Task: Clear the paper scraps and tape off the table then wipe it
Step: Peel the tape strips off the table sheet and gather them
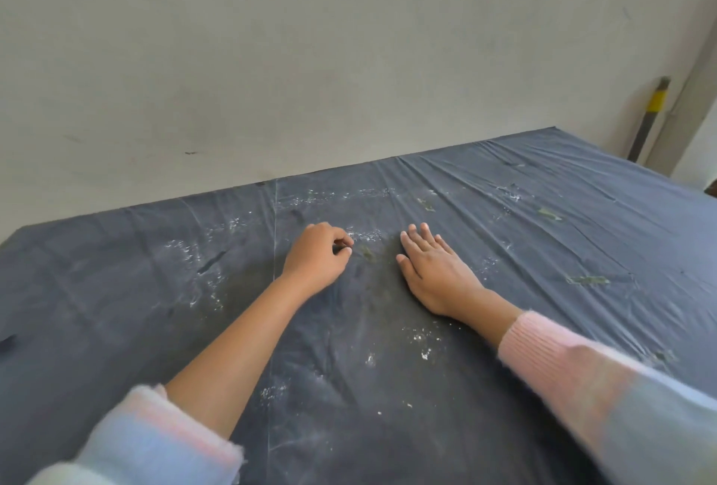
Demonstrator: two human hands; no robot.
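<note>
A dark grey plastic sheet covers the table [504, 189]. White paper crumbs [364, 235] and greenish tape remnants [586, 280] are stuck on it in several spots. My left hand [316, 257] lies near the middle with its fingers curled, thumb and forefinger pinched at the sheet beside a small tape patch [368, 253]; what it pinches is too small to tell. My right hand [434, 267] rests flat on the sheet to the right of that patch, fingers straight and spread.
A plain wall rises right behind the table's far edge. A dark rod with a yellow band [652, 116] leans in the right corner. More tape bits [549, 213] and crumbs [421, 339] lie across the wrinkled sheet.
</note>
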